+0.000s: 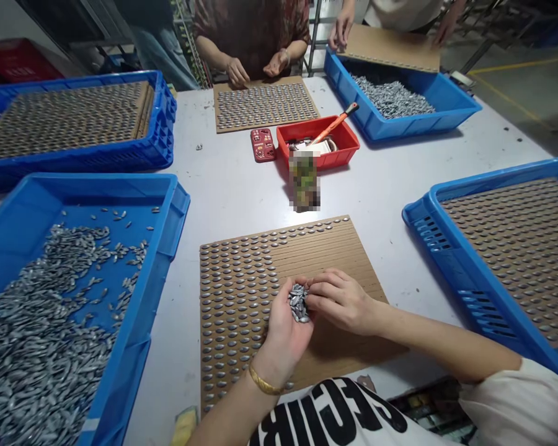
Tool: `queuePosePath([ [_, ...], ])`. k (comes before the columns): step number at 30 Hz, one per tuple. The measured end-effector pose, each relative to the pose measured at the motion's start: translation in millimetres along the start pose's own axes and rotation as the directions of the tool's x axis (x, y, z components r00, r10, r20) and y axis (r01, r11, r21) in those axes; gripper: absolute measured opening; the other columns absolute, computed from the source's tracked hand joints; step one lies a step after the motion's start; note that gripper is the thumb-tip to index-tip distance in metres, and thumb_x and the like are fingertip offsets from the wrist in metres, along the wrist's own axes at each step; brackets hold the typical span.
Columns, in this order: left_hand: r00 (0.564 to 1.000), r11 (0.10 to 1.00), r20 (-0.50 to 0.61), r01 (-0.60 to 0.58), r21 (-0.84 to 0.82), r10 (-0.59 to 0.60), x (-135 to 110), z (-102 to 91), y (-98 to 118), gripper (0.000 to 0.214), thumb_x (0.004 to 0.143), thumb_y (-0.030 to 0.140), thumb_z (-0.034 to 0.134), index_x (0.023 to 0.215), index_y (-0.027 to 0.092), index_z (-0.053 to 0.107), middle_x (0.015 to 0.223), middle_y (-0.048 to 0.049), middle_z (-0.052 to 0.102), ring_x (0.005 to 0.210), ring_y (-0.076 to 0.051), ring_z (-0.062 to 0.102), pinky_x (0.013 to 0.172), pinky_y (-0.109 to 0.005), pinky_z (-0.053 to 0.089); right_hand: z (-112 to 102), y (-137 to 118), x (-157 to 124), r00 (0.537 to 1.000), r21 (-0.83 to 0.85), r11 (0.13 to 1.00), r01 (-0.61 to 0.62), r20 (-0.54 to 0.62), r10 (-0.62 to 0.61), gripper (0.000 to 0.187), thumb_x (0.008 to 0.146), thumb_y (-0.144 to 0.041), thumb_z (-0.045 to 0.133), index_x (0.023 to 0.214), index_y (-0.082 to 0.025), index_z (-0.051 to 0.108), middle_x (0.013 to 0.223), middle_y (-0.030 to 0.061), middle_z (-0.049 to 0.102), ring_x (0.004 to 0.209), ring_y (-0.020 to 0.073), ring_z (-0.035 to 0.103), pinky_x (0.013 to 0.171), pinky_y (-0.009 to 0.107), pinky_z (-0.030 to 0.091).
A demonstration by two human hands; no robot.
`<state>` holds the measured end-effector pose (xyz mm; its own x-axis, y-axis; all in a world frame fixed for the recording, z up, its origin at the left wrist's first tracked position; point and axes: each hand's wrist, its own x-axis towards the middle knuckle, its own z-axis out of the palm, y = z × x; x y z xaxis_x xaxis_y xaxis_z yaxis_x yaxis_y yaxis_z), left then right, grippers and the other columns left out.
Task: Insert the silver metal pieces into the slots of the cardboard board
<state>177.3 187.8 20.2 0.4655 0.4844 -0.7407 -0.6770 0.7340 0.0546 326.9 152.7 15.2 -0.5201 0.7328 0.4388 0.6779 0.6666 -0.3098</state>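
Observation:
My left hand (291, 325) is cupped, palm up, around a heap of small grey spindle-shaped metal pieces (299, 303). Bent fingers of my right hand (341, 298) reach into that heap from the right; whatever their tips pinch is hidden. Both hands are above a ridged brown cardboard sheet (323, 263). Rows of the same metal pieces lie in its grooves along the left side and the far edge, while bare grooves show at the centre and right.
Loose metal pieces fill part of a blue bin (167, 217) at left. Blue crates with filled sheets stand at far left (165, 133) and right (421, 214). Beyond are a red tray (348, 152), a red phone-shaped object (263, 145), another filled sheet (267, 105) and two people's hands.

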Motion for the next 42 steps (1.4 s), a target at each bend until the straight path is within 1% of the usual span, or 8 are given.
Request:
queuePosePath([
  [5, 0.998, 0.994, 0.061, 0.003, 0.11, -0.01, -1, -2.2, -4, 0.009, 0.081, 0.015, 0.059, 0.079, 0.01, 0.067, 0.078, -0.0045, 0.067, 0.068, -0.011, 0.061, 0.066, -0.023, 0.05, -5, 2, -3, 0.996, 0.029, 0.996, -0.087, -0.017, 0.087, 0.018, 0.09, -0.012, 0.05, 0.104, -0.017, 0.061, 0.105, 0.0102, 0.069, 0.104, 0.021, 0.058, 0.081, 0.036, 0.047],
  [11, 0.98, 0.952, 0.188, -0.118, 0.284, 0.065, -1, -7.9, -8, 0.011, 0.077, 0.017, 0.065, 0.087, 0.014, 0.07, 0.096, -0.0053, 0.069, 0.085, -0.014, 0.061, 0.075, -0.024, 0.047, -9, 1, -3, 0.994, -0.048, 0.993, -0.107, 0.015, 0.108, 0.022, 0.089, -0.011, 0.052, 0.108, -0.016, 0.061, 0.112, 0.0098, 0.067, 0.103, 0.0231, 0.057, 0.084, 0.039, 0.045],
  [15, 0.983, 0.948, 0.176, -0.11, 0.298, 0.059, -3, -6.3, -7, 0.011, 0.077, 0.018, 0.066, 0.087, 0.015, 0.069, 0.097, -0.0045, 0.068, 0.083, -0.014, 0.06, 0.072, -0.024, 0.047, -10, -3, -1, 0.992, 0.009, 0.992, -0.128, 0.005, 0.128, 0.021, 0.089, -0.011, 0.051, 0.106, -0.019, 0.062, 0.109, 0.0086, 0.067, 0.102, 0.0228, 0.058, 0.083, 0.04, 0.045],
  [19, 0.987, 0.935, 0.154, -0.094, 0.342, 0.043, -8, -2.6, -6, 0.007, 0.075, 0.021, 0.07, 0.079, 0.016, 0.066, 0.082, -0.0022, 0.065, 0.073, -0.012, 0.058, 0.064, -0.022, 0.046, -13, 0, -2, 0.974, 0.112, 0.973, -0.203, -0.081, 0.213, 0.019, 0.088, -0.014, 0.053, 0.104, -0.02, 0.06, 0.097, 0.0075, 0.068, 0.094, 0.0211, 0.059, 0.081, 0.038, 0.048],
  [24, 0.99, 0.894, 0.142, -0.075, 0.441, 0.013, -10, -2.1, -5, 0.018, 0.073, 0.028, 0.073, 0.081, 0.015, 0.064, 0.074, -0.0014, 0.058, 0.063, -0.01, 0.051, 0.049, -0.019, 0.037, -16, 4, -5, 0.929, 0.299, 0.884, -0.359, 0.021, 0.37, 0.013, 0.09, -0.016, 0.052, 0.101, -0.02, 0.059, 0.09, 0.0064, 0.064, 0.084, 0.0177, 0.058, 0.072, 0.032, 0.049],
  [36, 0.991, 0.892, 0.132, -0.044, 0.45, -0.017, -7, -1.9, -4, 0.023, 0.075, 0.033, 0.07, 0.085, 0.013, 0.063, 0.076, -0.0025, 0.056, 0.057, -0.007, 0.048, 0.04, -0.016, 0.025, -14, 14, -12, 0.967, 0.046, 0.97, -0.239, 0.101, 0.234, 0.03, 0.09, -0.011, 0.046, 0.116, -0.019, 0.058, 0.093, 0.0086, 0.063, 0.082, 0.0173, 0.057, 0.068, 0.028, 0.047],
  [39, 0.995, 0.895, 0.102, -0.033, 0.445, -0.014, -6, -1.7, -4, 0.028, 0.077, 0.035, 0.067, 0.093, 0.012, 0.064, 0.077, -0.0033, 0.056, 0.057, -0.007, 0.049, 0.039, -0.017, 0.025, -19, 17, -9, 0.941, 0.184, 0.924, -0.336, 0.099, 0.323, 0.019, 0.091, -0.015, 0.048, 0.104, -0.019, 0.061, 0.084, 0.0054, 0.062, 0.076, 0.015, 0.057, 0.064, 0.026, 0.047],
  [42, 0.995, 0.88, 0.098, -0.056, 0.472, 0.011, -7, -1.4, -3, 0.031, 0.077, 0.036, 0.068, 0.098, 0.013, 0.065, 0.078, -0.0034, 0.056, 0.057, -0.007, 0.05, 0.04, -0.017, 0.026, -25, 17, -5, 0.898, 0.394, 0.811, -0.432, 0.098, 0.43, 0.009, 0.091, -0.018, 0.052, 0.093, -0.019, 0.061, 0.081, 0.0034, 0.063, 0.073, 0.0135, 0.057, 0.065, 0.026, 0.048],
])
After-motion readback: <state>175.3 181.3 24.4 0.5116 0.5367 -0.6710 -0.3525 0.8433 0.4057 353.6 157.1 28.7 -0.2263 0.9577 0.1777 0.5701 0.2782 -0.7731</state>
